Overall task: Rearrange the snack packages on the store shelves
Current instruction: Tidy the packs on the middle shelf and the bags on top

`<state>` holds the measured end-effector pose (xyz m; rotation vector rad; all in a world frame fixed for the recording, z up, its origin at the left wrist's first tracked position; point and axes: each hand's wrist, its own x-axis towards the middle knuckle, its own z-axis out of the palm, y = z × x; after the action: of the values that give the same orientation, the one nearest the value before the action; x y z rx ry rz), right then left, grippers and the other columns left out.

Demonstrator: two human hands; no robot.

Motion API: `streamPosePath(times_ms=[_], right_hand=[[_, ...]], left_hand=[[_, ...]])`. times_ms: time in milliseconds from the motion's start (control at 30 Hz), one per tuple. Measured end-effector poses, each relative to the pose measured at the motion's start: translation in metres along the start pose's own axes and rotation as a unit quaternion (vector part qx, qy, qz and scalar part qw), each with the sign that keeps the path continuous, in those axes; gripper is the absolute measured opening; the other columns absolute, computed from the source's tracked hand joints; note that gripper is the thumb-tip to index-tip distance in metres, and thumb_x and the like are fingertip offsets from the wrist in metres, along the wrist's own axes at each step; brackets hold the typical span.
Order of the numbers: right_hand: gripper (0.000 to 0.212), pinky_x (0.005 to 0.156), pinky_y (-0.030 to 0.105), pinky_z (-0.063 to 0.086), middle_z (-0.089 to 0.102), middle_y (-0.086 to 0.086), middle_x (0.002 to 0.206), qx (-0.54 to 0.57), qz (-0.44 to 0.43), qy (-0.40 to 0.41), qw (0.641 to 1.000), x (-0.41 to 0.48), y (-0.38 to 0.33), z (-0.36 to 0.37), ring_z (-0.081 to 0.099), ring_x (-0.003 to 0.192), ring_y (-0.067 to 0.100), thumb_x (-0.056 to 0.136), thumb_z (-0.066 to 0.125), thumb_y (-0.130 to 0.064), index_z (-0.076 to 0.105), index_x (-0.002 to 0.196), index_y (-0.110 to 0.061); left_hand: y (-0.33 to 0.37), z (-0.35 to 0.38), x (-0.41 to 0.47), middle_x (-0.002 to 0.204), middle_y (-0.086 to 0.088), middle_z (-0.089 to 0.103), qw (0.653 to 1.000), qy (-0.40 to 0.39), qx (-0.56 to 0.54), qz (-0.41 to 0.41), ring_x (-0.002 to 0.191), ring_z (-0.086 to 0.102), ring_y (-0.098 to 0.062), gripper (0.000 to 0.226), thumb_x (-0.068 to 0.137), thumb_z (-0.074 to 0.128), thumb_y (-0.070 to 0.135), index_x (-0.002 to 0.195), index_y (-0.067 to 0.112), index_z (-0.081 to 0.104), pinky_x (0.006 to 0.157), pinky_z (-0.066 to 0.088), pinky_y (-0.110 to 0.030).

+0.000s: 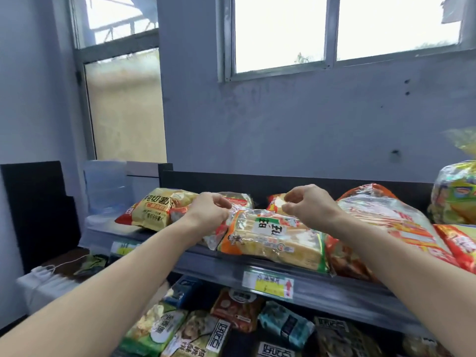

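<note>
Nearest, below the cracker pack (pixel 273 238), the lower shelf holds soft printed film bags lying flat and overlapping: a green bag (pixel 154 328), a brown pouch (pixel 237 313) and a teal bag (pixel 283 325). Just under the cracker pack runs the top shelf's grey rail (pixel 360 295), smooth and straight, with a yellow-and-white paper label (pixel 268 283) set in it.

The cracker pack lies flat at the front edge of the top shelf. It is a long pillow-shaped block in clear glossy film with orange and green ends, and pale stacked crackers show through. The left hand (pixel 208 210) is at its left end, fingers (pixel 224 202) curled and clamped on the crinkled clear seam there. The right hand (pixel 311 204) is at its far edge, fingers (pixel 293 194) curled, thumb and forefinger close together at a bit of wrapper. I cannot tell whether they grip it, or which pack it belongs to.

Left of the cracker pack lies a puffy yellow chip bag (pixel 154 210). Against its right end is a heap of red-printed clear packs (pixel 386 222), wrinkled and shiny. Further right stands a rounded bag of yellow foil (pixel 456 194).

Behind the cracker pack rises the shelf's dark, flat back panel (pixel 257 181). Far to the left stands a clear plastic bin (pixel 105 186); what it holds cannot be made out. Beyond is a dull grey wall (pixel 283 119), with a metal-framed window (pixel 334 29) high above.
</note>
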<state>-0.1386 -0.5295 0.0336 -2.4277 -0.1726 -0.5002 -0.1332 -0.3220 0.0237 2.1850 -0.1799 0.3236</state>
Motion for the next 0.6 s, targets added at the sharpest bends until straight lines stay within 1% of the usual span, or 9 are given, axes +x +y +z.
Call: streamPosePath(times_ms=[67,133,200,267,300,433,533,567,600], right_hand=[[0.034,0.095,0.04,0.048,0.065,0.004,0.117,-0.057,0.022,-0.039,0.997,0.013,0.0,0.011,0.061,0.105,0.022,0.086,0.065,-0.03,0.063,0.117,-0.016],[0.044,0.099,0.04,0.045,0.061,0.005,0.124,-0.141,0.038,-0.099,0.984,0.021,0.001,0.015,0.057,0.111,0.024,0.086,0.063,-0.035,0.057,0.125,-0.017],[0.052,0.1,0.035,0.044,0.055,0.006,0.131,-0.188,0.061,-0.174,0.965,0.027,0.002,0.016,0.054,0.116,0.023,0.089,0.06,-0.039,0.05,0.132,-0.012],[0.058,0.101,0.034,0.043,0.05,0.006,0.136,-0.182,0.079,-0.22,0.955,0.031,0.005,0.018,0.051,0.119,0.022,0.089,0.057,-0.044,0.047,0.135,-0.01],[0.059,0.101,0.035,0.043,0.05,0.006,0.136,-0.167,0.083,-0.224,0.957,0.032,0.007,0.019,0.051,0.119,0.021,0.088,0.058,-0.046,0.047,0.134,-0.01],[0.045,0.096,0.038,0.05,0.062,0.008,0.116,-0.09,0.086,-0.171,0.977,0.034,0.012,0.026,0.06,0.107,0.023,0.085,0.066,-0.037,0.059,0.117,-0.006],[0.016,0.087,0.037,0.054,0.071,0.003,0.089,-0.034,0.071,-0.108,0.991,0.039,0.013,0.024,0.066,0.092,0.021,0.082,0.07,-0.029,0.067,0.088,-0.014],[0.012,0.089,0.039,0.052,0.071,0.001,0.086,-0.019,0.068,-0.081,0.994,0.04,0.012,0.021,0.066,0.093,0.023,0.08,0.072,-0.029,0.065,0.079,-0.02],[0.015,0.092,0.043,0.05,0.071,0.002,0.088,0.0,0.067,-0.051,0.996,0.041,0.011,0.019,0.065,0.096,0.026,0.078,0.073,-0.031,0.062,0.074,-0.022]], left_hand=[[-0.007,0.001,0.004,0.083,-0.011,0.065,0.998,-0.053,0.007,-0.023,0.067,0.063,-0.016,0.009,0.091,0.054,0.004,0.094,0.006,0.062,0.067,0.056,-0.028],[-0.009,0.007,0.001,0.081,-0.011,0.065,0.991,-0.12,0.046,-0.039,0.06,0.064,-0.016,0.011,0.094,0.055,0.016,0.095,0.005,0.058,0.062,0.057,-0.027],[-0.01,0.017,-0.002,0.088,-0.013,0.065,0.981,-0.172,0.07,-0.052,0.06,0.065,-0.017,0.024,0.093,0.057,0.027,0.104,0.006,0.052,0.058,0.058,-0.025],[-0.013,0.026,-0.001,0.098,-0.014,0.063,0.981,-0.175,0.062,-0.056,0.063,0.066,-0.018,0.035,0.091,0.059,0.03,0.115,0.01,0.044,0.059,0.059,-0.026],[-0.014,0.03,0.0,0.102,-0.015,0.061,0.983,-0.168,0.048,-0.059,0.065,0.066,-0.018,0.038,0.091,0.06,0.03,0.118,0.011,0.042,0.06,0.059,-0.027],[-0.013,0.04,0.0,0.102,-0.016,0.058,0.985,-0.138,-0.059,-0.085,0.072,0.063,-0.019,0.038,0.09,0.062,0.019,0.12,0.008,0.042,0.059,0.059,-0.027],[-0.008,0.043,-0.001,0.105,-0.013,0.06,0.987,-0.11,-0.104,-0.062,0.081,0.066,-0.018,0.023,0.089,0.061,0.011,0.105,0.01,0.045,0.061,0.059,-0.027],[-0.005,0.044,-0.001,0.105,-0.012,0.061,0.987,-0.099,-0.117,-0.053,0.081,0.066,-0.018,0.02,0.089,0.061,0.009,0.099,0.012,0.044,0.063,0.059,-0.029],[-0.002,0.045,-0.002,0.103,-0.012,0.061,0.987,-0.085,-0.128,-0.043,0.08,0.066,-0.02,0.019,0.088,0.062,0.009,0.094,0.013,0.044,0.066,0.06,-0.032]])
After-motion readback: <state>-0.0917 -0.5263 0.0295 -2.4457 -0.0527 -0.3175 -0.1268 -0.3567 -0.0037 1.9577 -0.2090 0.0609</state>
